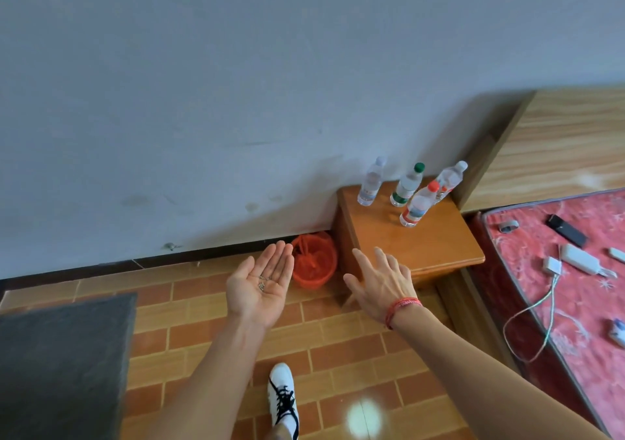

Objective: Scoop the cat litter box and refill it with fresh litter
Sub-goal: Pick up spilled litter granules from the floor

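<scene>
My left hand is held out palm up with the fingers straight, and several small grey litter grains lie loose in the palm. Just beyond its fingertips, against the wall, stands a small bin lined with a red bag. My right hand hovers palm down with fingers spread, beside the left hand and in front of the wooden nightstand; it holds nothing. No litter box or scoop is in view.
Several plastic water bottles stand on the nightstand. A bed with a red cover carries chargers, a cable and small devices at right. A dark grey surface fills the lower left. My white shoe is on the brick-pattern floor.
</scene>
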